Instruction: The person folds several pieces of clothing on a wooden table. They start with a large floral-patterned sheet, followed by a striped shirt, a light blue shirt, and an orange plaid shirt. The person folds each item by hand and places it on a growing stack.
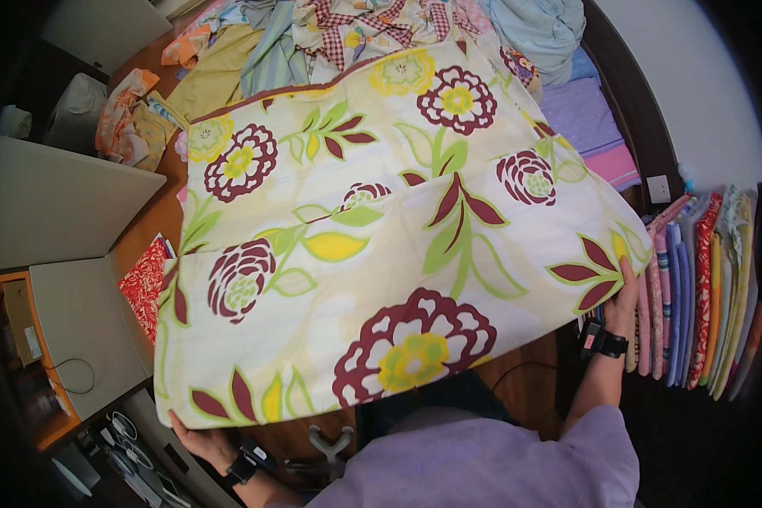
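Note:
A floral-print cloth (349, 254), white with maroon, green and yellow flowers, is spread out in front of me and fills the middle of the head view. A crease or fold edge crosses it from side to side. At its near left corner, my left hand (200, 441) grips the edge, with most fingers hidden beneath the fabric. My right hand (623, 298) pinches the right corner, its thumb on top. A maroon band runs along part of the far edge.
Crumpled patterned fabrics (381, 32) lie beyond the cloth. Folded purple fabric (578, 114) lies at the far right. Several folded cloths (698, 292) stand upright in a row on the right. A grey cabinet panel (63, 203) and a red patterned cloth (146, 286) are on the left.

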The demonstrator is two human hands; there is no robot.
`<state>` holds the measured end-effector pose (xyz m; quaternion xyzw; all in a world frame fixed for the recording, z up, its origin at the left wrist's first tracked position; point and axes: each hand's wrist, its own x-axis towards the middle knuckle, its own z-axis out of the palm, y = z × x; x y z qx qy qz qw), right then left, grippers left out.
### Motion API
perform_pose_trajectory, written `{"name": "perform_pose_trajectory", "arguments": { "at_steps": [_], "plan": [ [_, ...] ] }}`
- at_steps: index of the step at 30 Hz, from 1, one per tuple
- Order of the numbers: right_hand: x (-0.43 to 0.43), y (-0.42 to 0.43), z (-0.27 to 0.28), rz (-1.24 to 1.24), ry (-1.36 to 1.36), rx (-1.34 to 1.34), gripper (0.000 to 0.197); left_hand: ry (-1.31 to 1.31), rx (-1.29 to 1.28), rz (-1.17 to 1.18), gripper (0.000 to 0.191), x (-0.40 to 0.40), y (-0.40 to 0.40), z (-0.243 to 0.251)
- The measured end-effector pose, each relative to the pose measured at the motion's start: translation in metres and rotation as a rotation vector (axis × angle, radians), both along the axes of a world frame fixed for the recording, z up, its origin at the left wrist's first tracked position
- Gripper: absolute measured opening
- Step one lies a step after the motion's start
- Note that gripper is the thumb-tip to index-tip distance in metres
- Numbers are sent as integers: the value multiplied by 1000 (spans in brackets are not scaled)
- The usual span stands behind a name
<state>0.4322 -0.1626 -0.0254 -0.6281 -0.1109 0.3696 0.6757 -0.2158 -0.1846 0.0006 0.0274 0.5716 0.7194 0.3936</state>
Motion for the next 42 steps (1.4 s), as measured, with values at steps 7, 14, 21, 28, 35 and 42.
{"name": "perform_pose_trajectory", "arguments": {
  "at_steps": [7,14,21,28,35,42],
  "plan": [
    [-15,-22,63,-63,108,-12,36,53,18,129,48,3,-40,58],
    [1,-10,46,-52,118,-19,34,-38,129,-294,48,-15,-20,56],
    [14,162,-9,110,-170,-22,9,145,69,-294,30,-47,158,-21],
    [-30,305,-61,348,-216,43,22,329,123,-548,44,-30,291,-101],
    [-50,128,-204,376,-293,-488,17,396,-450,-381,45,5,164,-229],
    [-75,103,-234,178,194,-517,32,-251,-283,-200,51,-11,143,-273]
  ]
}}
